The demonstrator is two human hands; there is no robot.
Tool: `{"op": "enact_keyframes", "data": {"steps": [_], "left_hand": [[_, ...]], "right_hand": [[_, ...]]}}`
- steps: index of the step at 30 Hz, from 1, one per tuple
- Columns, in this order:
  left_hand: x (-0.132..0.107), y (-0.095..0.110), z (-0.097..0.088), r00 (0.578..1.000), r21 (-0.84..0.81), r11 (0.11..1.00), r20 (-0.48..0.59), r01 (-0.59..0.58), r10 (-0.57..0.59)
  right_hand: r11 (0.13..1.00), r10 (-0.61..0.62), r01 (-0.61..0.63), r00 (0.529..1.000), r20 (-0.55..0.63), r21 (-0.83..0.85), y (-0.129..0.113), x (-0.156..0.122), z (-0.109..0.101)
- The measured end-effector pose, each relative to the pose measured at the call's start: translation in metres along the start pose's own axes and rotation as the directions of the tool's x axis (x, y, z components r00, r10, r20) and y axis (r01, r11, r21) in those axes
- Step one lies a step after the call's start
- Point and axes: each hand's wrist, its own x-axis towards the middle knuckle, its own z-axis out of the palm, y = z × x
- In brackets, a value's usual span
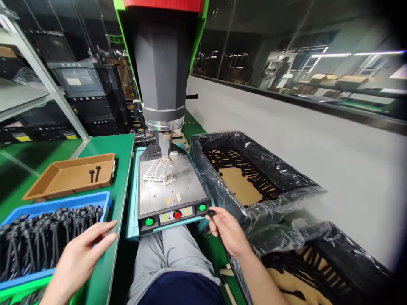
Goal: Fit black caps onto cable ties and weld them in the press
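Observation:
My left hand (79,256) lies open, fingers stretched out, over the near right corner of a blue tray (76,199) full of black plastic parts (38,241). My right hand (227,231) is closed in a pinch on a small black part (210,214) just right of the press's front panel (174,215), beside its right green button (202,207). The press horn (165,144) is down on a clear-wrapped piece (159,171) on the metal plate (171,190).
A brown tray (57,180) with two black parts (94,173) sits on the green bench (121,169). Black plastic-lined boxes (254,169) with cardboard layers and black parts stand at right. Shelving and dark crates stand at left rear. My lap is below the press.

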Motion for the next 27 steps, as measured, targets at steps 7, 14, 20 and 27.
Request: {"op": "enact_keyframes", "data": {"steps": [7, 14, 20, 27], "left_hand": [[0.024, 0.055, 0.072, 0.977, -0.479, 0.869, 0.097, -0.123, 0.192], [0.02, 0.062, 0.102, 0.966, -0.627, 0.776, 0.153, -0.067, 0.207], [0.023, 0.059, 0.104, 0.959, -0.626, 0.78, 0.21, -0.017, 0.189], [0.025, 0.061, 0.11, 0.948, -0.56, 0.823, 0.203, -0.093, 0.245]], "right_hand": [[0.995, -0.1, 0.094, 0.921, 0.377, 0.033, 0.025, 0.006, 0.097], [0.985, -0.151, 0.107, 0.911, 0.384, 0.135, 0.018, 0.006, 0.113], [0.987, -0.089, 0.018, 0.889, 0.45, 0.159, 0.012, 0.013, 0.109], [0.981, -0.09, 0.005, 0.897, 0.432, 0.194, 0.014, 0.019, 0.107]]}}
